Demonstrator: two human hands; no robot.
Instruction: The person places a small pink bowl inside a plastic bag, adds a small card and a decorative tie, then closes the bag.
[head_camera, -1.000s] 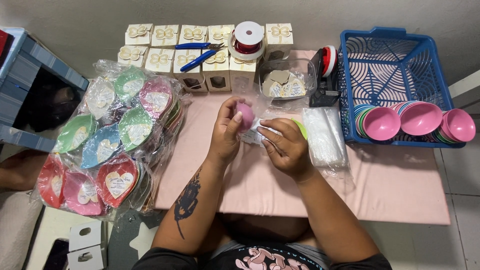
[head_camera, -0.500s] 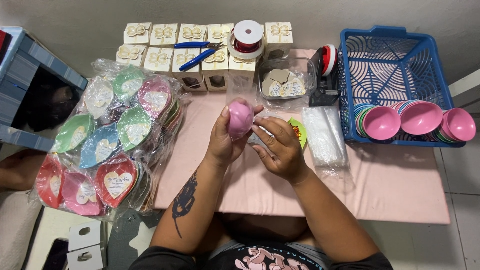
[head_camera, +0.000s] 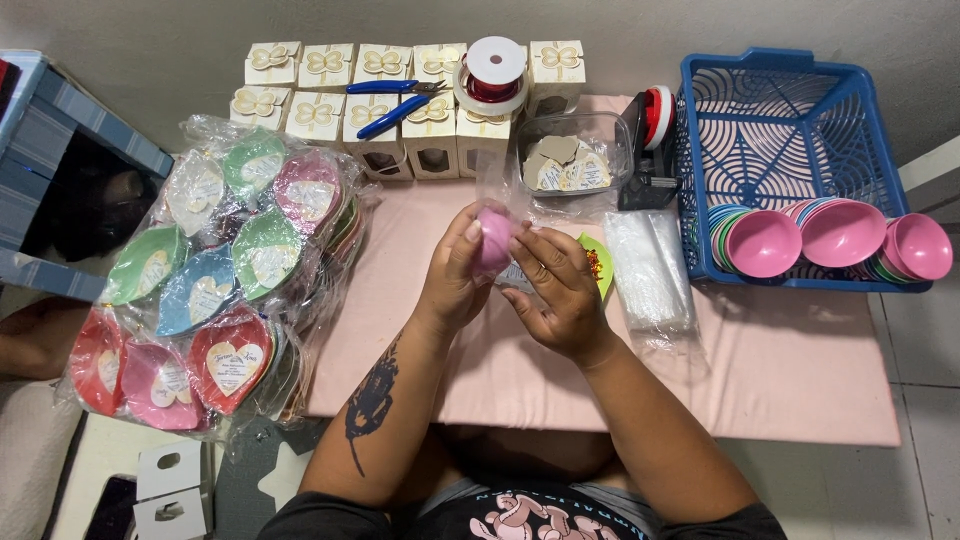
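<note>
— What fills the frame, biggest first?
— A pink surface (head_camera: 780, 380), then the blue basket (head_camera: 780, 110) at upper right with pink bowls (head_camera: 840, 235) in it, and a heap of bagged heart-shaped dishes (head_camera: 210, 280) at left.
— And the hands?
— At centre. The left hand (head_camera: 455, 280) and the right hand (head_camera: 555, 290) both have their fingers grasping a small pink dish (head_camera: 493, 240), raised above the surface inside a clear bag (head_camera: 500, 180).

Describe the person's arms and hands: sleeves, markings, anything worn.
Both forearms are bare, with no sleeves reaching them and no gloves. The left forearm carries a dark tattoo on its inner side. The left hand and right hand show no rings or watch; fingernails are short.
</note>
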